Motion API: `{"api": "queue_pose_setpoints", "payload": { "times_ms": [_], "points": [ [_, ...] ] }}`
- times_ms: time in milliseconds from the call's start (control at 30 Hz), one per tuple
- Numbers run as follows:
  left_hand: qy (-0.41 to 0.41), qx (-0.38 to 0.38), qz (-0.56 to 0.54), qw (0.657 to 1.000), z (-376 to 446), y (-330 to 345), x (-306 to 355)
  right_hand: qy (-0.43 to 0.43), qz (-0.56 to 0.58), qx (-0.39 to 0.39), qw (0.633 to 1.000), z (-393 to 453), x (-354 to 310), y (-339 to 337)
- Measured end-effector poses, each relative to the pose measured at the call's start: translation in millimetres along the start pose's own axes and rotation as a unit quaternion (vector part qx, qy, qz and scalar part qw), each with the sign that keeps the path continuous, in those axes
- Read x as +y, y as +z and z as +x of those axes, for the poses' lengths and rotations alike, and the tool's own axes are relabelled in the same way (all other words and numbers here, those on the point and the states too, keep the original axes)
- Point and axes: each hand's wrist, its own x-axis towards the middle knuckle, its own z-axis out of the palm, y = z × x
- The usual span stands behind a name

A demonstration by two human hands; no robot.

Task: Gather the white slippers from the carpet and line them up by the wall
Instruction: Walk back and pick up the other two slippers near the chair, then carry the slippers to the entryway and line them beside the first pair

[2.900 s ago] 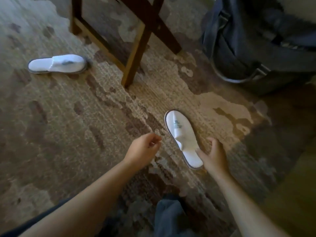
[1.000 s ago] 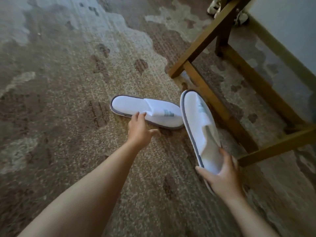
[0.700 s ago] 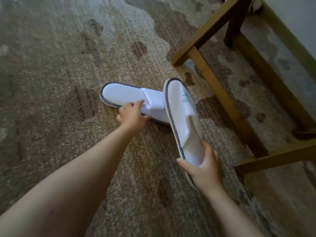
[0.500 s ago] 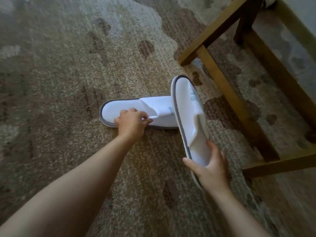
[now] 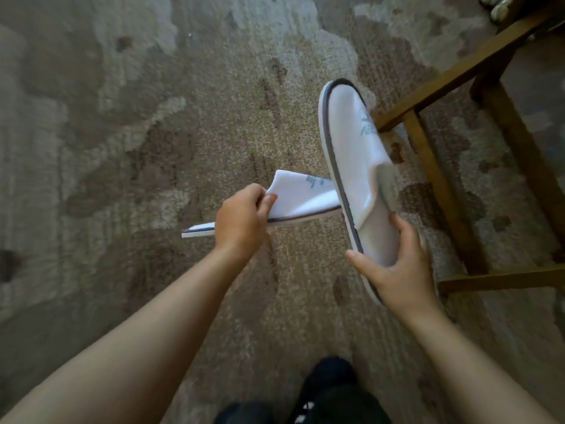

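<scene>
Two white slippers with grey edging are held above the patterned carpet [image 5: 122, 148]. My left hand [image 5: 241, 221] grips one slipper [image 5: 299, 195] at its middle; this one lies roughly level, its heel end sticking out to the left of my hand. My right hand [image 5: 397, 270] holds the other slipper [image 5: 354, 154] by its heel, toe pointing away from me and a green logo on its upper. The toe of the left slipper reaches behind the right one.
A wooden furniture frame [image 5: 434, 166] with low rails stands on the carpet at the right, close to the right slipper. Pale objects [image 5: 501, 7] sit at the top right corner. My dark-clad foot [image 5: 330, 390] shows at the bottom.
My left hand closed on the slipper lying on the carpet and lifted it off the floor. My right hand kept holding the other slipper, now raised a little higher.
</scene>
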Motion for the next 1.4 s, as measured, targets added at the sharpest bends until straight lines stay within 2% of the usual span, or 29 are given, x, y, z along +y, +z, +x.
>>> {"api": "queue_pose_setpoints", "payload": {
  "times_ms": [267, 433, 633, 867, 1000, 1100, 1233, 1400],
  "points": [
    [-0.069, 0.007, -0.079, 0.994, -110.4, -193.6, 106.1, -0.05, 0.028, -0.028, 0.998, -117.5, -162.2, -101.2],
    [-0.024, -0.006, -0.136, 0.99, -171.2, -267.3, 187.7, -0.085, 0.077, 0.028, 0.993, -198.3, -229.4, -183.9],
    [0.058, -0.033, -0.19, 0.98, -234.1, -317.7, 288.5, -0.066, 0.105, 0.127, 0.984, -285.7, -255.3, -288.9],
    [0.168, -0.091, -0.214, 0.958, -317.9, -322.5, 376.6, -0.041, 0.085, 0.249, 0.964, -380.5, -235.9, -389.5],
    [0.214, -0.122, -0.221, 0.944, -381.1, -311.0, 418.0, -0.011, 0.095, 0.336, 0.937, -448.9, -210.6, -428.1],
    [0.243, -0.179, -0.225, 0.926, -431.8, -298.2, 451.3, 0.034, 0.087, 0.392, 0.915, -504.5, -187.2, -460.5],
    [0.281, -0.25, -0.234, 0.897, -493.3, -271.2, 501.4, 0.088, 0.082, 0.471, 0.874, -567.6, -157.6, -510.1],
    [0.36, -0.352, -0.227, 0.833, -575.2, -230.5, 566.9, 0.167, 0.08, 0.558, 0.809, -638.0, -119.6, -565.0]
  ]
}}
